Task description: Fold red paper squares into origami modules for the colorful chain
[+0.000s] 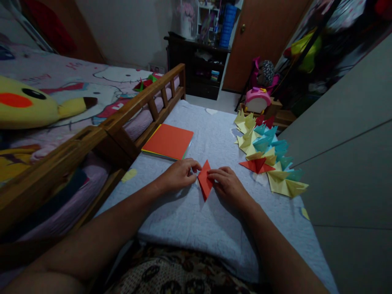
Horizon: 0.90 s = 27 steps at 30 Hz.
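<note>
A folded piece of orange-red paper (205,185), shaped like a narrow diamond, stands out against the light blue cloth in front of me. My left hand (183,173) has its thumb and forefinger at the paper's left corner, fingers curled. On the right side, my right hand (229,184) holds the paper's edge with its fingers over the top; its thumb is mostly hidden. Beyond my left hand lies a stack of square paper sheets (170,141), an orange-red one on top. To the right of my right hand sits a finished-looking red folded paper piece (257,165).
Yellow folded paper pieces (283,181) and blue ones (269,139) stand in rows along the right side of the cloth-covered surface (190,228). A wooden bed rail (143,100) borders the left. A pale cabinet (346,163) rises close on the right.
</note>
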Each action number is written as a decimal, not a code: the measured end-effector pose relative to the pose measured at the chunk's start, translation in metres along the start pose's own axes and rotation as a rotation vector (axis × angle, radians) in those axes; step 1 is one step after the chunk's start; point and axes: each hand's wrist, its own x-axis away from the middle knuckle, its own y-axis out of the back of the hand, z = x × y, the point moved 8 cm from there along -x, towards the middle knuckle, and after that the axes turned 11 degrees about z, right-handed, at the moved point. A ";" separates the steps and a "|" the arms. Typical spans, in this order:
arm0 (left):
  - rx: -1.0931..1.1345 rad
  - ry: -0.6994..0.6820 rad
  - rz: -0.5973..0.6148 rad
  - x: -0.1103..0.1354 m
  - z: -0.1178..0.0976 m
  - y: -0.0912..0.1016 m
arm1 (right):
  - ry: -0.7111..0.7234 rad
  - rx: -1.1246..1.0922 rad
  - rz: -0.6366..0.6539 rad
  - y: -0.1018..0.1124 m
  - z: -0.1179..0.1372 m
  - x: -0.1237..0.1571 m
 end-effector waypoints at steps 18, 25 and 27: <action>-0.065 0.005 -0.061 -0.013 0.004 -0.013 | -0.297 -0.141 -0.244 0.007 -0.016 0.002; 0.013 0.052 -0.094 -0.011 0.008 -0.013 | -0.060 0.038 -0.236 0.013 0.017 0.001; 0.003 0.043 -0.093 -0.010 0.007 -0.013 | -0.046 0.045 -0.223 0.013 0.020 0.001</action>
